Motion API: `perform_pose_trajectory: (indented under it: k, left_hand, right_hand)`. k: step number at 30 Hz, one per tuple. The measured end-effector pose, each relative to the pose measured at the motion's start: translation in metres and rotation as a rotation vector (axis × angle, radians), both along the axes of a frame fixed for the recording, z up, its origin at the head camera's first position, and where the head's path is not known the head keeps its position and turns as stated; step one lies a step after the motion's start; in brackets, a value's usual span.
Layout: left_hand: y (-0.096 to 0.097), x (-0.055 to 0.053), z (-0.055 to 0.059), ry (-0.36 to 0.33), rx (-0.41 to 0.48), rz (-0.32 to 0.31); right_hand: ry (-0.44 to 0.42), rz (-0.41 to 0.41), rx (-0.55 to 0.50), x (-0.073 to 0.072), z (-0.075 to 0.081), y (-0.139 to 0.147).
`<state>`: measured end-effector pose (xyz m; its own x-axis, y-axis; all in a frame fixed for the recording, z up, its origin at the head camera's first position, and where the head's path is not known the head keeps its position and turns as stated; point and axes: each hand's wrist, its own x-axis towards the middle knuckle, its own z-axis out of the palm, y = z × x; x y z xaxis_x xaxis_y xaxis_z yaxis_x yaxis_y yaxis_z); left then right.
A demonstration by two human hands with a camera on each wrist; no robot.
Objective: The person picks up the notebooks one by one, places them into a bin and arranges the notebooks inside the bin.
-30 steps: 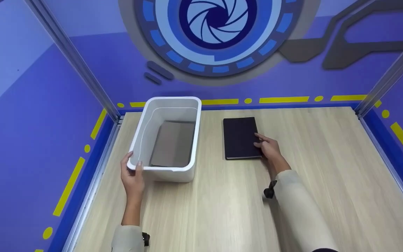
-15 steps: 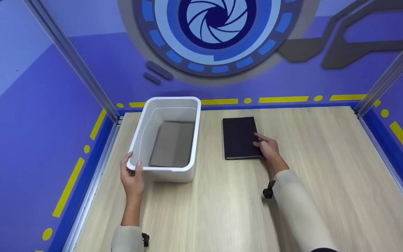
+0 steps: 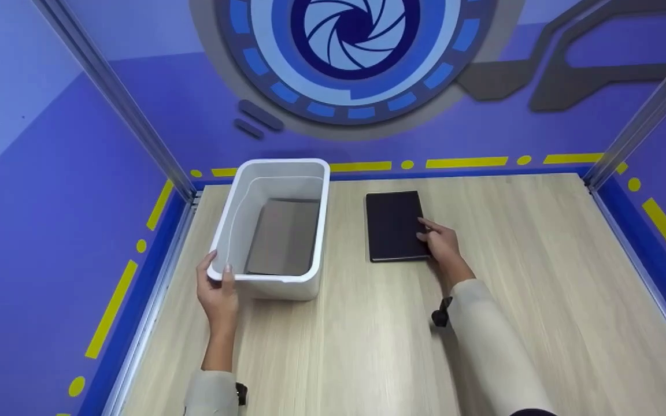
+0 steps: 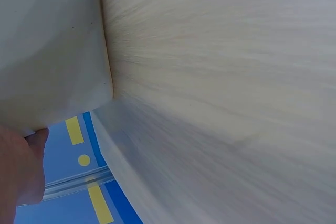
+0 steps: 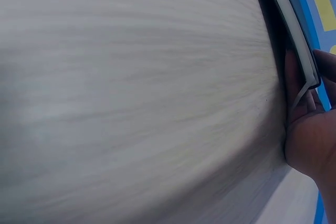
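Observation:
A white plastic bin (image 3: 275,289) stands at the left of the table, and its near left corner is gripped by my left hand (image 3: 217,297), with fingers spread over the rim. Inside the bin a flat grey-brown book or board (image 3: 284,237) lies on the bottom. To the right of the bin is a black hardcover notebook (image 3: 395,225). My right hand (image 3: 441,245) holds its right edge, with fingertips on the cover and other fingers underneath. In the right wrist view the notebook (image 5: 294,24) shows pale page edges and a thin ribbon-like strip; that edge sits raised above the table.
The pale wood table (image 3: 367,346) is bounded by a blue-purple back wall (image 3: 367,147) and side walls with yellow marks. Metal posts (image 3: 130,110) rise at the back corners. Light sleeves and small black wrist cameras (image 3: 440,315) show on both arms.

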<state>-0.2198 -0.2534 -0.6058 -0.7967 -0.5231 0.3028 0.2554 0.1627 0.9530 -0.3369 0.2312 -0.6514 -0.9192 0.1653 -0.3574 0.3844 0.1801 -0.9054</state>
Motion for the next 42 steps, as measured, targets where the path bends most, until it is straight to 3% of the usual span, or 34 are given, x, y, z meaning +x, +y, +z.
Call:
perform_pose_trajectory:
  k: [14,21,32,42]
  left_hand:
    - [0.002,-0.002,0.007,0.033,-0.053,0.044]
    - [0.016,0.014,0.029,0.075,-0.086,0.088]
    - [0.021,0.013,0.029,0.087,-0.122,0.153]
    - [0.021,0.014,0.030,0.138,-0.164,0.182]
  right_hand:
    - [-0.009,-0.025,-0.013,-0.005,0.001,-0.001]
    - [-0.018,-0.021,0.002,-0.004,-0.002,-0.002]
    - [0.004,-0.009,-0.052,0.002,-0.003,-0.001]
    - [0.001,-0.025,-0.027,-0.001,-0.004,-0.002]
